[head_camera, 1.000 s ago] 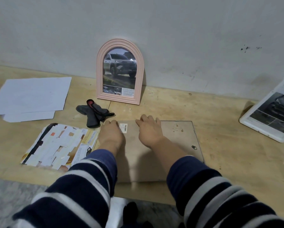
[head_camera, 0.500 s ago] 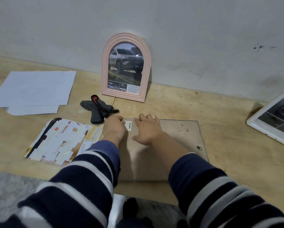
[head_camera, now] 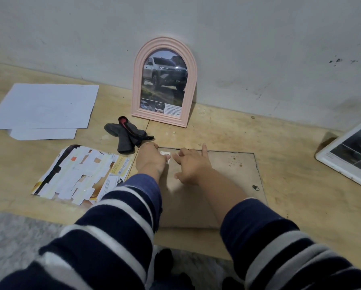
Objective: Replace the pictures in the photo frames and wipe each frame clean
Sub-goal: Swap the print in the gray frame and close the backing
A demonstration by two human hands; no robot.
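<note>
On the worktop [head_camera: 280, 147] a rectangular frame [head_camera: 234, 174] lies face down, its stiff, light backing board uppermost and probably glass beneath, best lifted by its edges. The left hand [head_camera: 151, 160] pinches its far corner; the right hand [head_camera: 191, 166] rests spread, holding nothing.

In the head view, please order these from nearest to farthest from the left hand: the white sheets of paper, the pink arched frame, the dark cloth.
From the left hand:
1. Dark cloth, just beyond the hand, slightly left.
2. Pink arched frame, farther back, leaning on the wall.
3. White sheets of paper, far to the left.
</note>
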